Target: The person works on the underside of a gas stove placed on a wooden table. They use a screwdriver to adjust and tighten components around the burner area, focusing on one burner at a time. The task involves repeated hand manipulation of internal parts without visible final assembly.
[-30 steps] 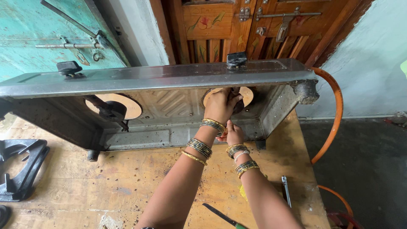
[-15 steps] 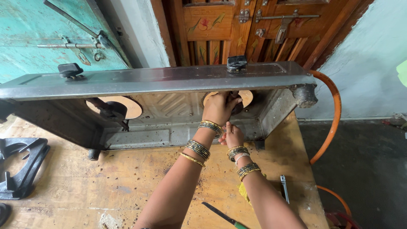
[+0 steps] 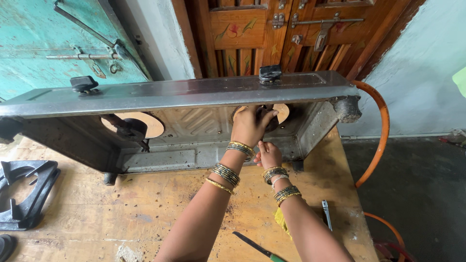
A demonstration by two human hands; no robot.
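Note:
A steel gas stove (image 3: 184, 92) stands tipped on its long edge on a wooden table (image 3: 121, 213), its open underside facing me. My left hand (image 3: 250, 125) reaches into the underside and grips the dark burner part (image 3: 271, 119) at the right round opening. My right hand (image 3: 268, 154) sits just below it, beside my left wrist, with the fingers pinched together and pointing up. Whether it holds something small is hidden. Both wrists wear several bangles. The left round opening (image 3: 133, 127) shows another dark burner fitting.
Two black knobs (image 3: 270, 73) sit on the stove's upper edge. An orange gas hose (image 3: 378, 126) curves down from its right end. A black pan support (image 3: 24, 194) lies at the left. A green-handled screwdriver (image 3: 257, 247), a metal tool (image 3: 327, 213) and a yellow cloth (image 3: 281, 221) lie near me.
Both hands stay at the right burner opening with almost no shift. The stove has not moved.

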